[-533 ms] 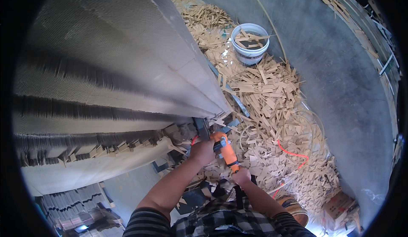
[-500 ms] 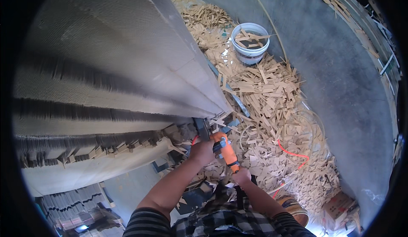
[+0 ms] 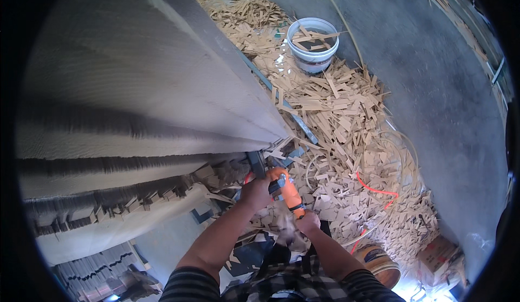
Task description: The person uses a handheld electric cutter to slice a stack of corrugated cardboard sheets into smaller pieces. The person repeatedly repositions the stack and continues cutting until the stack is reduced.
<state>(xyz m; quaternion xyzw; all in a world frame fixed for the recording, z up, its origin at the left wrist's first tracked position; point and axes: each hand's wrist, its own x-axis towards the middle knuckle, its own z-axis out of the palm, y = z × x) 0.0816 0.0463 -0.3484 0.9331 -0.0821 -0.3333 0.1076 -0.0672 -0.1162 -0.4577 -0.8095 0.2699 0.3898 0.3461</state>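
Because the orange power tool (image 3: pixel 292 196) likely needs steadying, the left grip (image 3: pixel 256 192) clasps its head end, the right grip (image 3: pixel 309 222) its rear — a tall stack (image 3: pixel 135 91) to its left.

Orange-and-black handheld power tool (image 3: pixel 291 195), orange-red cord (image 3: pixel 374 193), tan cardboard scraps (image 3: pixel 338 119), white bucket (image 3: pixel 314 61), grey floor (image 3: pixel 428 85), grey-striped dark sleeves (image 3: pixel 189 286), black-and-white checked garment (image 3: pixel 311 287).

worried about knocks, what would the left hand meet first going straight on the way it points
Probably the orange tool, which the left hand seems to hold; depth beyond it is unclear.
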